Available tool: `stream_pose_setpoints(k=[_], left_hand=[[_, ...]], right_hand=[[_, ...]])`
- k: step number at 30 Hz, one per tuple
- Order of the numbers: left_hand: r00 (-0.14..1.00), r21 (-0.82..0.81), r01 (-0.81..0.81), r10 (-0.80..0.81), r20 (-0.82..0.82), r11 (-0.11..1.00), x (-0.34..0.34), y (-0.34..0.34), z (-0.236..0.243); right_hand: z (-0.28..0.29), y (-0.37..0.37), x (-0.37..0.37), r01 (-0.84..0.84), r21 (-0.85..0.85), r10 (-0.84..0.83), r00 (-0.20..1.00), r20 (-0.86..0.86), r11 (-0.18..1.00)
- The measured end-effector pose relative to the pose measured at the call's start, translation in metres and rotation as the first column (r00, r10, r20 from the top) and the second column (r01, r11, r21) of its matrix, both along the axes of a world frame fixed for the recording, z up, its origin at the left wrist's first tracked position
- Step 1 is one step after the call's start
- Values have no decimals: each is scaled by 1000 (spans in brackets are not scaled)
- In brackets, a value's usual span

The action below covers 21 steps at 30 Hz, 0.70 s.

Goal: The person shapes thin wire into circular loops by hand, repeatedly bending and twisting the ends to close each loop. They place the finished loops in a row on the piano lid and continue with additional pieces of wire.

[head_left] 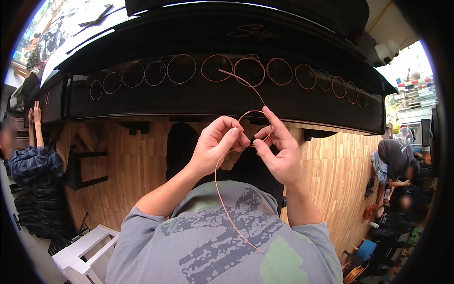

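A thin copper-coloured wire string (216, 182) is looped between my two hands, in front of my chest. My left hand (215, 144) pinches the loop on its left side with thumb and fingertips. On the other side my right hand (281, 154) grips the loop, its index finger pointing up along the string. One loose end rises away from me, crossing in view over the coils on the black piano (227, 102). The other end hangs down across my grey shirt. Several silver-coloured coils (181, 84) and copper-coloured coils (279, 84) lie in a row along the piano.
At the far left, a person in a checked shirt (33, 163) reaches toward the piano's end. Another person in dark clothes (396, 158) bends down at the right. A white piece of furniture (71, 255) stands at lower left on the wooden floor (331, 189).
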<state>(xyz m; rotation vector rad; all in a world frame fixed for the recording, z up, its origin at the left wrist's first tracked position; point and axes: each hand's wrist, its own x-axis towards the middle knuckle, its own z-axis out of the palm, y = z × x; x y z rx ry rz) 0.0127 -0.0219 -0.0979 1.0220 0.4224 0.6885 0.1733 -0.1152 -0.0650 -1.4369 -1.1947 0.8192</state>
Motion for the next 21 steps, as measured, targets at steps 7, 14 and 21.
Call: stream_pose_setpoints(k=[7, 14, 21], left_hand=[[997, 46, -60, 62, -34, 997, 3, -5, 2], [995, 73, -83, 86, -47, 994, 2, -6, -2], [990, -64, -128, 131, 49, 990, -2, -1, -7]], right_hand=[[0, -2, -4, -70, -83, 58, 987, -147, 994], [-3, -1, -3, -130, -78, 96, 937, -335, 988], [-1, -4, 1, -154, -80, 103, 889, -446, 985]])
